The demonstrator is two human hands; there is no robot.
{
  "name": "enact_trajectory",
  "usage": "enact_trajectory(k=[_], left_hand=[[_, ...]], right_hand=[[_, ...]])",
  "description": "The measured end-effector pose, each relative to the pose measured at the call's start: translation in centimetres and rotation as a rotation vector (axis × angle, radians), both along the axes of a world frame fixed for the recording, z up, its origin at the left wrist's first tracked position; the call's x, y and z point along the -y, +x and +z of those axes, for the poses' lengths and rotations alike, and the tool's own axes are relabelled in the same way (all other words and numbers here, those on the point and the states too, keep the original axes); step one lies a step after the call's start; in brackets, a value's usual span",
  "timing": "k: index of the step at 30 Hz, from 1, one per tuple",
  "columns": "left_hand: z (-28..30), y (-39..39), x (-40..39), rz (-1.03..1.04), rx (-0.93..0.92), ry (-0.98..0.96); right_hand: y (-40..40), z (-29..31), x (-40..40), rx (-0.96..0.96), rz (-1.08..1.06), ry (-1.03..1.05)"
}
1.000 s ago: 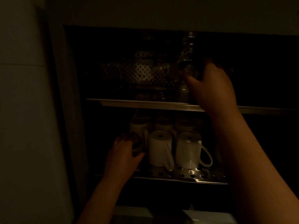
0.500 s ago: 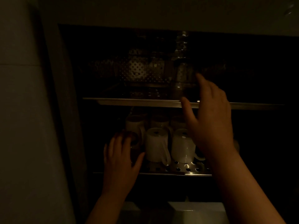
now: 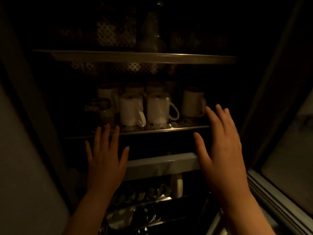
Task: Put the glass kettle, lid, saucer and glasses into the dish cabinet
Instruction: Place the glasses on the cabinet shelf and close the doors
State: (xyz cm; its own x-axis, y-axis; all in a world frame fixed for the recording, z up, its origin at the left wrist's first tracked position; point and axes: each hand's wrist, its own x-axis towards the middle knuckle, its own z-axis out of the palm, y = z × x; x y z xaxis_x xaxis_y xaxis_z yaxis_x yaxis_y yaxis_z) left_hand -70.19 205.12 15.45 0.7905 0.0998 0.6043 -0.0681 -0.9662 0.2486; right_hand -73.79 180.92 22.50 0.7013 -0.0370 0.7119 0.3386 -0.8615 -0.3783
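A: What is seen in the dish cabinet?

B: A clear glass is seen at the left end of the middle shelf, just beside the white mugs. A tall glass shape, likely the glass kettle, is seen on the top shelf, in the upper middle of the frame. It is too dark for the lid and saucer to be made out.

A: How are the hands held?

B: Both are held flat with fingers spread, and nothing is held. The left hand is seen low and left, in front of the middle shelf edge. The right hand is seen to the right, near the mug at the right end.

A: How much is done?

B: It is judged that most is put away. How much is left cannot be told.
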Motion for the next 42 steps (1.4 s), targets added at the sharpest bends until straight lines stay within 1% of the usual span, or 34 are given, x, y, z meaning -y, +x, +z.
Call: enact_trajectory(k=[4, 9, 13, 17, 20, 22, 24, 25, 26, 28, 29, 31, 32, 34, 36, 38, 40, 42], left_hand=[[0.7, -2.0, 2.2, -0.017, -0.056, -0.034], [1.7, -6.4, 8.1, -0.113, -0.084, -0.070], [1.8, -10.5, 14.7, -0.280, -0.102, -0.072], [2.0, -13.7, 21.9, -0.423, -0.067, -0.045], [2.6, -16.2, 27.0, -0.572, -0.061, -0.018], [3.7, -18.2, 30.0, -0.662, -0.055, 0.068], [4.3, -20.0, 32.8, -0.752, 0.045, 0.164], [4.5, -20.9, 34.0, -0.805, 0.051, 0.192], [4.6, -21.6, 35.0, -0.860, -0.004, 0.228], [4.4, -22.7, 36.2, -0.942, -0.101, 0.227], [4.1, -22.9, 36.8, -0.981, -0.086, 0.210], [3.8, -23.5, 37.8, -1.060, -0.080, 0.220], [3.8, -23.9, 38.0, -1.083, -0.102, 0.243], [3.8, -24.3, 38.4, -1.085, -0.108, 0.294], [4.1, -24.7, 38.6, -1.057, -0.136, 0.348], [4.9, -25.3, 38.6, -1.005, -0.168, 0.421], [6.0, -26.1, 38.4, -0.994, -0.141, 0.433], [6.8, -27.0, 38.1, -1.020, -0.096, 0.383]], right_hand=[[-4.0, 0.1, 3.5, -0.030, -0.046, -0.014], [-9.2, 1.0, 7.6, -0.007, -0.079, -0.025], [-14.1, 1.2, 10.7, -0.002, -0.141, -0.061], [-19.8, 1.6, 14.0, -0.014, -0.221, -0.021], [-24.1, 1.8, 16.1, -0.060, -0.338, 0.016], [-26.8, 1.6, 17.3, -0.124, -0.420, 0.066], [-29.0, 1.4, 18.2, -0.181, -0.524, 0.074], [-29.8, 1.5, 18.5, -0.200, -0.580, 0.075], [-30.6, 1.5, 18.7, -0.218, -0.626, 0.099], [-31.5, 1.6, 18.9, -0.233, -0.666, 0.189], [-32.0, 1.8, 18.8, -0.235, -0.680, 0.198], [-33.0, 1.9, 18.4, -0.230, -0.690, 0.137], [-33.5, 1.8, 18.2, -0.200, -0.703, 0.106], [-34.4, 1.5, 18.2, -0.072, -0.764, 0.073], [-35.3, 1.4, 18.5, 0.002, -0.847, 0.137], [-35.9, 1.4, 18.9, 0.051, -0.864, 0.185], [-36.4, 1.8, 19.1, 0.167, -0.855, 0.088], [-36.9, 1.9, 19.4, 0.286, -0.850, 0.038]])
